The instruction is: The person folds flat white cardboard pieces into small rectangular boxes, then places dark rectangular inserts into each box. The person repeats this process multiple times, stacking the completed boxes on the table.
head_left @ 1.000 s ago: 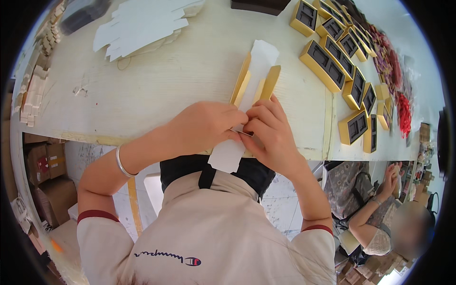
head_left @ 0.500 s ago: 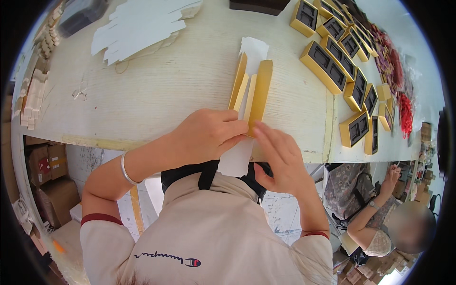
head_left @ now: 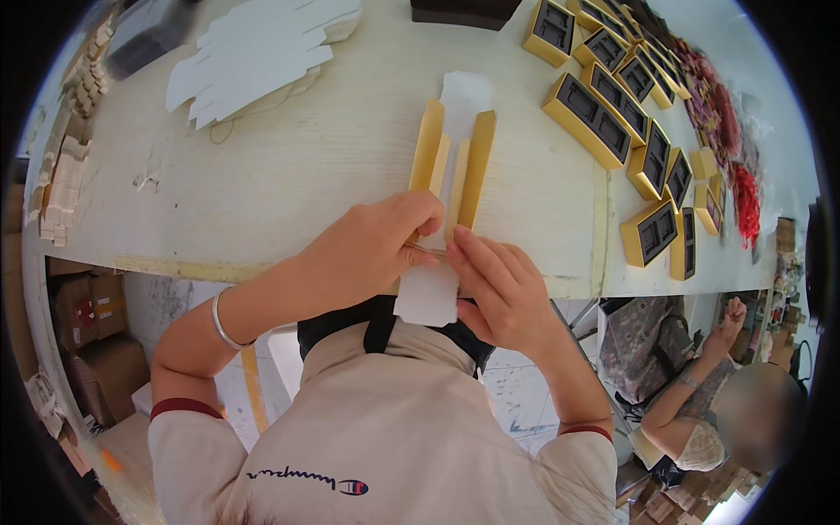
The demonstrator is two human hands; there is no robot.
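A partly folded gold carton (head_left: 473, 171) with a white inside lies in front of me on the table. Its two long gold sides stand up, and a white flap reaches out at the far end. The white near flap (head_left: 427, 296) hangs past the table edge towards me. My left hand (head_left: 376, 236) is closed on the near left corner, thumb and curled fingers pinching the card. My right hand (head_left: 503, 284) holds the near right corner, fingertips pressed together on it and thumb beside the near flap. My fingers partly hide the folds between them.
A stack of flat white cartons (head_left: 249, 61) lies at the far left. Several gold boxes with black inserts (head_left: 586, 118) stand at the right, a dark brown box (head_left: 464, 10) at the far edge. Beyond the table's right front, a person (head_left: 678, 402) sits close by.
The carton has shifted slightly left. My right hand has moved left and closed in on its near corner, and my left fingers have curled further over the other corner.
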